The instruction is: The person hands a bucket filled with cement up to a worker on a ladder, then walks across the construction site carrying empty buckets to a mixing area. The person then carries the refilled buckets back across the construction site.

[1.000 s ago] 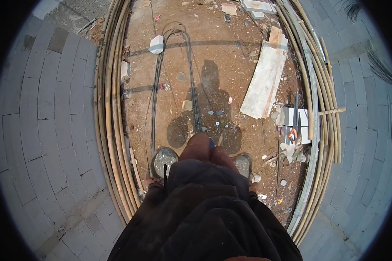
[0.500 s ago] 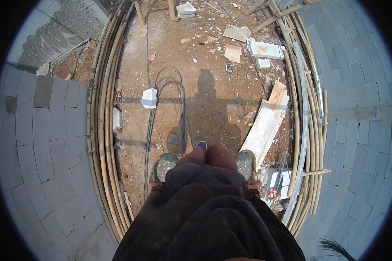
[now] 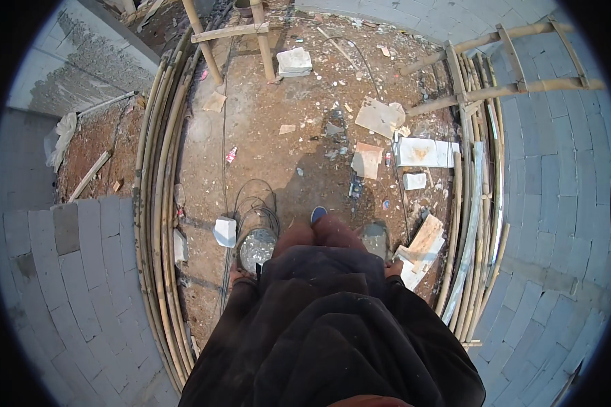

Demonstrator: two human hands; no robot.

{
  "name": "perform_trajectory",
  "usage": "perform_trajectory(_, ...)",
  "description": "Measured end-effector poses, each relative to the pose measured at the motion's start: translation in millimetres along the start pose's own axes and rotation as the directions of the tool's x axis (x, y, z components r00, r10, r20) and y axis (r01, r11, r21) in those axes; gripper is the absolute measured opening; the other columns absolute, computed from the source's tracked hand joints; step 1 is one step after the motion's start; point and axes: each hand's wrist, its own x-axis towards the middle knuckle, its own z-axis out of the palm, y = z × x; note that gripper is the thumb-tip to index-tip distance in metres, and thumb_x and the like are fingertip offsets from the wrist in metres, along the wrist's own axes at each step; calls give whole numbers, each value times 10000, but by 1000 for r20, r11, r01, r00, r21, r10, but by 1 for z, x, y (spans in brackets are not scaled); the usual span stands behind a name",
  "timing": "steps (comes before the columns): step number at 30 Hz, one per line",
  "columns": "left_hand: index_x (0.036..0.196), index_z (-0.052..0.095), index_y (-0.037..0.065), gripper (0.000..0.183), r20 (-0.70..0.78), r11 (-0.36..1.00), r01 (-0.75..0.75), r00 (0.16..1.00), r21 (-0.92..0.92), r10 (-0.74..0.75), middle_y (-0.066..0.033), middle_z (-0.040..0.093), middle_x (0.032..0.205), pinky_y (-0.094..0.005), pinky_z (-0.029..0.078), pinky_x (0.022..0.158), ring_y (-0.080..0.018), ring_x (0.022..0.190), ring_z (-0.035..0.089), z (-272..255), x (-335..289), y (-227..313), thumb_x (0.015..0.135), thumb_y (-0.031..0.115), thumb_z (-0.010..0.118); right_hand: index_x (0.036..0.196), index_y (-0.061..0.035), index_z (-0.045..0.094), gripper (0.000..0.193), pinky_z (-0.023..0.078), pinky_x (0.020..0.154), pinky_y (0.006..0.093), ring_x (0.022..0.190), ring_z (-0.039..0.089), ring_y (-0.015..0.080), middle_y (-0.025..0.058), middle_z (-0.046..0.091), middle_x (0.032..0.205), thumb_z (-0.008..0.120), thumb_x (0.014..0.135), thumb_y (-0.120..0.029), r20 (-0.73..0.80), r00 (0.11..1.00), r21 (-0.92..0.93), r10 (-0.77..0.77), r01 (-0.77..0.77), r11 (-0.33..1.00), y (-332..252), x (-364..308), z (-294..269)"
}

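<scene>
Low at my left side, my left hand (image 3: 238, 273) is closed at the near rim of a round bucket (image 3: 258, 249) with grey, wet-looking stuff in it. On the other side my right hand (image 3: 393, 269) is closed at a second bucket (image 3: 375, 240), whose grey contents lie partly in shade. Sleeves and my dark clothing hide most of both hands, and the handles do not show clearly. Between the buckets are my bare knees and one blue shoe (image 3: 318, 214) on the dirt.
Bamboo poles (image 3: 157, 224) line the left, with more poles (image 3: 478, 237) on the right. A bamboo ladder (image 3: 512, 87) leans by the grey block wall (image 3: 550, 203). Looped cable (image 3: 256, 203), a white block (image 3: 225, 232), boards (image 3: 424, 244) and a bamboo trestle (image 3: 229, 32) stand or lie around.
I have moved forward with both buckets; the cable, white block and boards are now nearer my feet. More of the trestle and ladder has come into view.
</scene>
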Motion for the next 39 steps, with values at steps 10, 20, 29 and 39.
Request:
perform_trajectory(10, 751, 447, 164, 406, 76, 993, 21, 997, 117, -30, 26, 359, 523, -305, 307, 334, -136, 372, 337, 373, -19, 53, 881, 483, 663, 760, -174, 318, 361, 313, 644, 369, 514, 206, 162, -23, 226, 607, 443, 942, -460, -78, 990, 72, 117, -111, 991, -194, 22, 395)
perform_trajectory(20, 769, 551, 103, 318, 203, 982, -47, 979, 182, 9, 10, 424, 554, -313, 277, 382, -136, 398, 360, 689, -37, 47, 850, 351, 732, 746, -151, 337, 285, 396, 739, 386, 535, 243, 158, -17, 247, 610, 432, 986, -274, 210, 978, -154, -9, 43, 987, -321, 110, 684)
perform_trajectory(29, 900, 669, 95, 276, 266, 884, -166, 963, 437, 50, 41, 511, 638, -282, 349, 477, -86, 509, 441, 919, -55, -11, 796, 322, 786, 878, -147, 499, 95, 427, 880, 400, 513, 244, 111, -42, 264, 609, 496, 951, -208, 221, 974, -197, 54, -9, 980, -370, 233, 900)
perform_trajectory(39, 883, 662, 99, 143, 458, 726, -322, 889, 608, 10, 44, 574, 737, -254, 368, 505, -63, 575, 476, 1094, 38, -117, 867, 227, 722, 745, -162, 405, 261, 446, 808, 342, 550, 227, 109, -50, 208, 629, 573, 940, -208, 264, 964, -291, 40, 40, 956, -314, 392, 993)
